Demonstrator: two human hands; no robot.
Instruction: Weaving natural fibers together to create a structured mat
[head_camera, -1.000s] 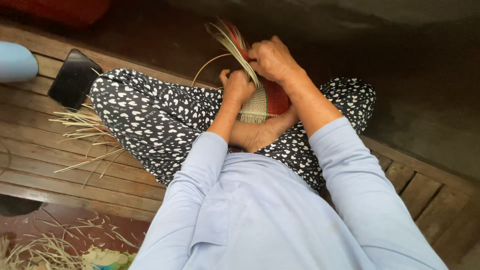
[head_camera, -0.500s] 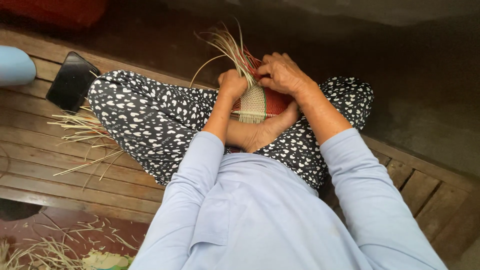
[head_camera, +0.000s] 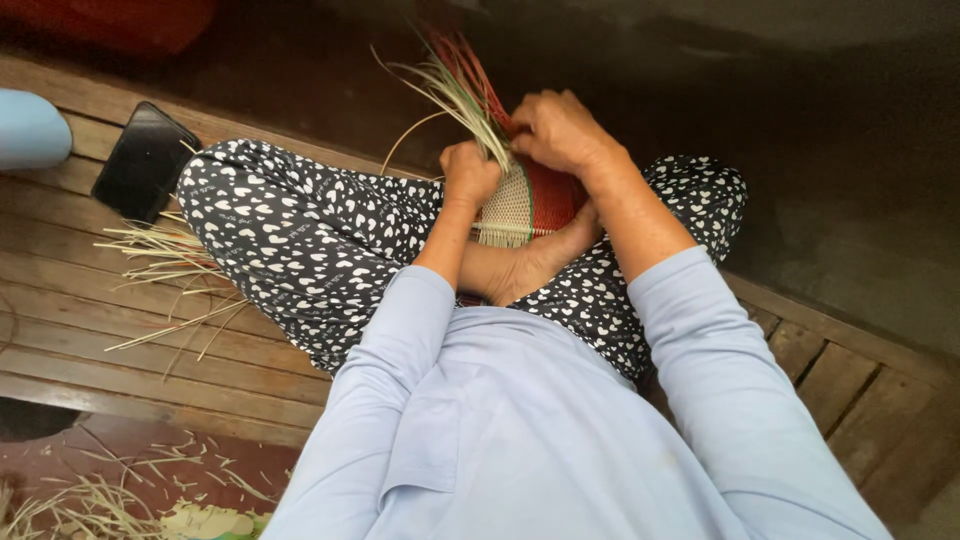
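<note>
I sit cross-legged on a wooden platform, a half-woven mat piece (head_camera: 520, 205) of pale and red straw resting against my foot. My left hand (head_camera: 470, 172) grips the bundle of loose pale strands (head_camera: 450, 95) that stick up from the weave. My right hand (head_camera: 560, 130) pinches red and pale strands at the top edge of the woven part. The lower fringe of the weave lies over my foot (head_camera: 530, 265).
A black phone (head_camera: 145, 160) lies on the planks (head_camera: 110, 310) at the left, next to loose straw strips (head_camera: 165, 255). A light blue rounded object (head_camera: 30, 128) sits at the far left edge. More straw scraps (head_camera: 90, 495) litter the floor below the platform.
Both hands shifted slightly on the weave; the loose strands fanned out and tilted left as they were worked. The view moved a little.
</note>
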